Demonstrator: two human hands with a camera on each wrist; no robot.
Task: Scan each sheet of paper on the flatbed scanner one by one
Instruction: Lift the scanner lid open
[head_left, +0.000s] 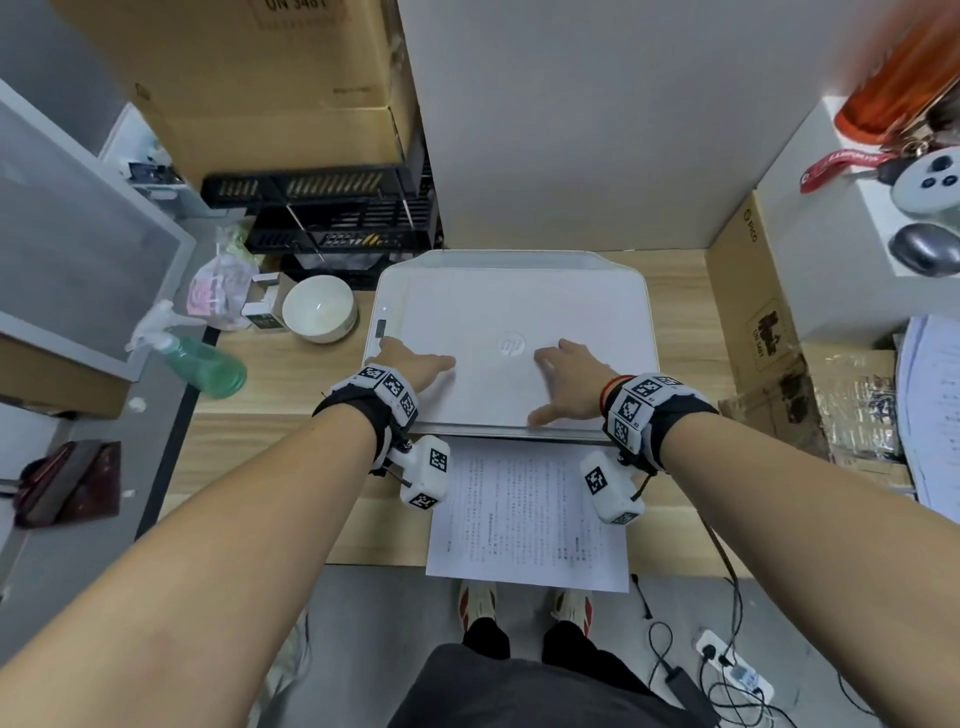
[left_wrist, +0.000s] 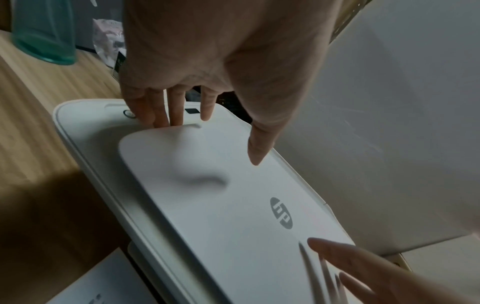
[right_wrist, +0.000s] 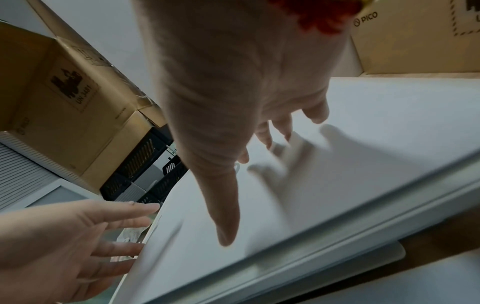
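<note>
A white flatbed scanner (head_left: 511, 312) stands on the wooden table (head_left: 270, 457) with its lid down. My left hand (head_left: 415, 356) lies on the lid's left side with straight fingers (left_wrist: 161, 117) reaching the lid's edge by the control panel. My right hand (head_left: 556, 382) is spread flat on the lid just right of the logo (head_left: 511, 345), and its thumb (right_wrist: 226, 226) points toward the front edge. A printed sheet of paper (head_left: 524, 519) lies on the table in front of the scanner and overhangs the table's front edge. Neither hand holds anything.
A white bowl (head_left: 318, 315) and a green spray bottle (head_left: 202, 364) sit left of the scanner. Cardboard boxes (head_left: 260, 88) and black crates (head_left: 332, 218) stand behind them. A cardboard box (head_left: 748, 291) and a paper stack (head_left: 935, 415) are on the right. Cables and a power strip (head_left: 732, 670) lie on the floor.
</note>
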